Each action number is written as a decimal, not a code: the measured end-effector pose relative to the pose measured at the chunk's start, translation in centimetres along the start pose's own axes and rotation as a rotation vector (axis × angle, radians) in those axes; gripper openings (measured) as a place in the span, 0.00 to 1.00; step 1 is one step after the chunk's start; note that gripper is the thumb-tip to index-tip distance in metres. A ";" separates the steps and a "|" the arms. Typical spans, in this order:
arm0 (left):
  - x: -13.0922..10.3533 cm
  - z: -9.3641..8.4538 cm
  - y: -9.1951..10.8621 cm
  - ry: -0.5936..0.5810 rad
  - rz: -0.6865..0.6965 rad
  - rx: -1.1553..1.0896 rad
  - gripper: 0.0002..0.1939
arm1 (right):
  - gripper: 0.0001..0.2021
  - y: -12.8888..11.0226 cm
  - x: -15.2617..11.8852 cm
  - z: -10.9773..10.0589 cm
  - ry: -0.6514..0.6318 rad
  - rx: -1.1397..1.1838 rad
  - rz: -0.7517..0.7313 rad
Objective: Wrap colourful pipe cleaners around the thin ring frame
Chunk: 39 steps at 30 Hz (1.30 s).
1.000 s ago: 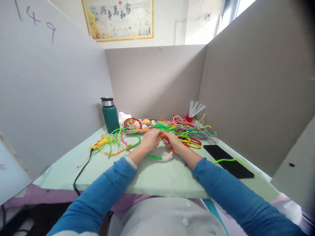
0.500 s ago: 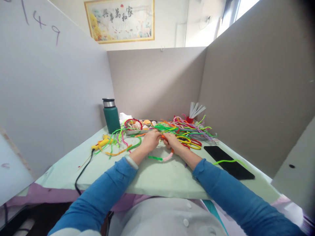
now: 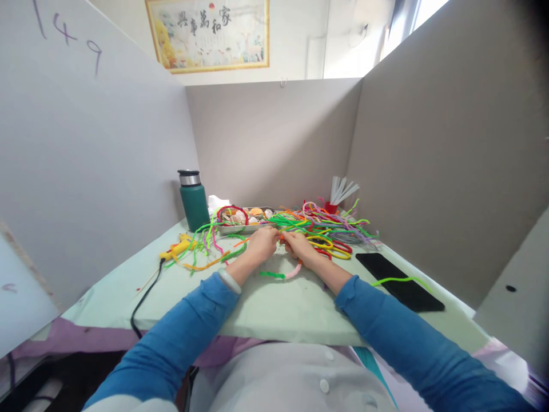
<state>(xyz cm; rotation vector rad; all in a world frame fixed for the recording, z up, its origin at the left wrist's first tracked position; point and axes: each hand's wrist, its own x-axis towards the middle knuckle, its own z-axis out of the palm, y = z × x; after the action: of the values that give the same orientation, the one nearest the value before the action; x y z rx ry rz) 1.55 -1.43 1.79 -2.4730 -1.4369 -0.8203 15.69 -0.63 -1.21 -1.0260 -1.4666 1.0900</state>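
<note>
My left hand [image 3: 263, 244] and my right hand [image 3: 301, 248] meet over the middle of the table, fingertips pinched almost together. Between them shows a bit of orange pipe cleaner [image 3: 282, 237]. From under my right hand a curved fuzzy strand [image 3: 293, 273], orange, then pink, then green, hangs or lies toward me; whether it joins the orange piece is hidden by the fingers. An orange end [image 3: 241, 242] pokes out left of my left hand. Just beyond both hands spreads a heap of coloured pipe cleaners [image 3: 295, 222], with yellow and red loops at its near right side.
A metal tray [image 3: 240, 230] of shells and a dark red ring stands behind my left hand. Further left are a green bottle [image 3: 195, 206] and a yellow glue gun [image 3: 178, 249] with a black cord. A black slab [image 3: 397, 283] and a red cup [image 3: 331, 208] of white sticks are right.
My hands stay pinched at nearly the same spot, with only slight finger movement. An orange end now shows more clearly left of my left hand. The view has shifted slightly.
</note>
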 end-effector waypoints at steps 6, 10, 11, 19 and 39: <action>0.2 0.2 -0.4 0.052 -0.008 -0.051 0.13 | 0.17 -0.1 0.1 0.0 0.046 -0.049 -0.026; 0.7 0.8 -0.9 0.004 -0.026 -0.157 0.11 | 0.16 0.0 0.1 0.0 0.052 -0.056 -0.058; 0.8 0.9 -1.0 -0.028 -0.053 -0.203 0.11 | 0.16 0.0 0.1 0.0 0.053 -0.057 -0.059; 1.0 0.9 -1.1 -0.248 -0.333 -0.686 0.08 | 0.14 -0.3 -0.2 0.0 0.057 -0.058 -0.057; 0.6 1.0 -1.5 -0.353 -0.378 -0.837 0.14 | 0.16 1.0 0.8 -0.6 0.026 -0.351 -0.196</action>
<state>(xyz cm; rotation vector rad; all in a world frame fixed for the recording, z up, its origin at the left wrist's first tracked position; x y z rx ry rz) 0.89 0.26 1.06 -3.0971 -2.0500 -1.3311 16.26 0.41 -1.92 -1.1025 -1.7353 0.6911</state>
